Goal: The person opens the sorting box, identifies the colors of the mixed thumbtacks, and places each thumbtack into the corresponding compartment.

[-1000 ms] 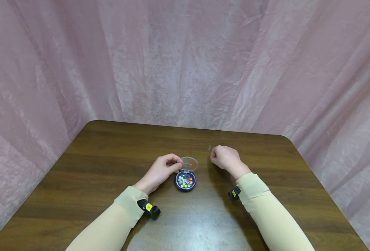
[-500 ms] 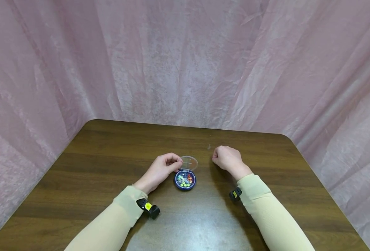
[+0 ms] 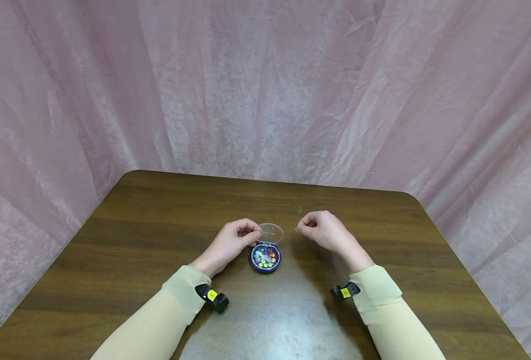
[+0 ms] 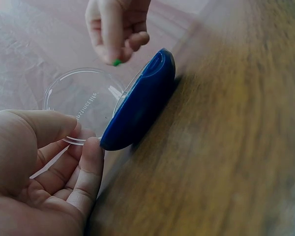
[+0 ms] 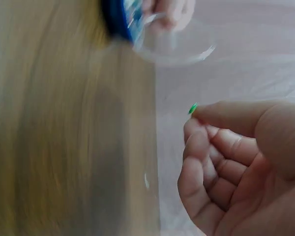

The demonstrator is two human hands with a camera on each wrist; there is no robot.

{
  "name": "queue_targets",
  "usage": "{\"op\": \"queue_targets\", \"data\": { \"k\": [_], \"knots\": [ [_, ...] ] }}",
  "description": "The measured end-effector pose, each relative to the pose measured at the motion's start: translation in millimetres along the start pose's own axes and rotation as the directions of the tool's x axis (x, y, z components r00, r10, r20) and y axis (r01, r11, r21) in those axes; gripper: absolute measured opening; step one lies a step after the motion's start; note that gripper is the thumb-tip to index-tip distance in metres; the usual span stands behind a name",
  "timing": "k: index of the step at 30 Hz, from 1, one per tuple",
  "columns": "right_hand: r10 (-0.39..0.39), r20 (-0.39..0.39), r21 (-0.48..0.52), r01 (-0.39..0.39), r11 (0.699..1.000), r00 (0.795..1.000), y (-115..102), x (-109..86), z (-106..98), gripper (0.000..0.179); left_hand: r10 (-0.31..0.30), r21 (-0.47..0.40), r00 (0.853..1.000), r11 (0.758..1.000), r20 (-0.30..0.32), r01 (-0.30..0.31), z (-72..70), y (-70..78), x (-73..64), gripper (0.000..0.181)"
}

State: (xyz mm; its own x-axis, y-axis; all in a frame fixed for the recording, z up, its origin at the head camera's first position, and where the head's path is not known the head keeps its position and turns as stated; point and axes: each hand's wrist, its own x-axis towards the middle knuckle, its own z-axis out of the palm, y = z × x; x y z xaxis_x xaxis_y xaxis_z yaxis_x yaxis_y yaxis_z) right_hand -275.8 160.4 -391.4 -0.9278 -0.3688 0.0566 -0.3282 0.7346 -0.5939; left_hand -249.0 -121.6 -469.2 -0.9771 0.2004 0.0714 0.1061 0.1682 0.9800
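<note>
A round blue pill box (image 3: 265, 270) stands on the table with its clear lid (image 3: 272, 233) raised. Inside, dividers separate small green, yellowish and red pieces (image 3: 272, 256). My left hand (image 3: 226, 246) pinches the left edge of the lid between thumb and fingers, and its other fingers lie by the blue rim in the left wrist view. To the right of the box, my right hand (image 3: 330, 234) is above the table. Its thumb and index finger pinch a tiny green piece (image 5: 192, 108), whose exact kind is too small to tell.
A brown wooden table (image 3: 166, 210) lies under both hands. Beyond the right hand there is a small clear speck (image 3: 300, 210) on the wood. Pink curtains (image 3: 256, 90) hang behind the table and along its sides.
My right hand has lifted and turned toward the pill box, and a tiny piece now shows at its fingertips. The left hand keeps its hold on the lid.
</note>
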Motion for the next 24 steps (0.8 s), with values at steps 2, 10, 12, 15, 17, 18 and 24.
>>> {"op": "queue_targets", "data": {
  "k": [2, 10, 12, 15, 17, 18, 24],
  "knots": [
    [0.005, 0.036, 0.145, -0.010, 0.989, 0.999, -1, -3.5, 1, 0.015, 0.006, -0.002, 1.000, 1.000, 0.003, -0.006, 0.3, 0.5, 0.5, 0.015],
    [-0.052, 0.116, 0.568, -0.023, 0.823, 0.992, -12, -10.9, 1, 0.015, 0.010, -0.004, 1.000, 1.000, -0.004, -0.010, -0.2, -0.7, -0.4, 0.017],
    [-0.082, 0.138, 0.672, -0.033, 0.740, 0.987, -16, -12.7, 1, 0.010, 0.014, 0.000, 1.000, 1.000, -0.005, -0.014, -0.8, -0.5, -1.7, 0.017],
    [-0.137, 0.176, 0.806, -0.063, 0.589, 0.975, -23, -16.4, -1, 0.012, 0.023, -0.007, 1.000, 1.000, 0.000, -0.023, -1.3, 1.0, -2.2, 0.018],
    [-0.187, 0.200, 0.862, -0.081, 0.500, 0.962, -28, -19.1, -2, 0.017, 0.023, -0.012, 1.000, 1.000, 0.000, -0.023, -1.8, 1.2, -1.9, 0.018],
    [-0.216, 0.210, 0.883, -0.091, 0.460, 0.953, -30, -20.5, -3, 0.019, 0.021, -0.015, 1.000, 1.000, 0.001, -0.021, -2.0, 1.3, -1.8, 0.018],
    [-0.398, 0.236, 0.938, -0.101, 0.332, 0.886, -45, -29.7, -6, 0.019, 0.019, -0.034, 1.000, 0.999, 0.000, -0.019, -3.7, 0.9, -1.2, 0.018]
  ]
}}
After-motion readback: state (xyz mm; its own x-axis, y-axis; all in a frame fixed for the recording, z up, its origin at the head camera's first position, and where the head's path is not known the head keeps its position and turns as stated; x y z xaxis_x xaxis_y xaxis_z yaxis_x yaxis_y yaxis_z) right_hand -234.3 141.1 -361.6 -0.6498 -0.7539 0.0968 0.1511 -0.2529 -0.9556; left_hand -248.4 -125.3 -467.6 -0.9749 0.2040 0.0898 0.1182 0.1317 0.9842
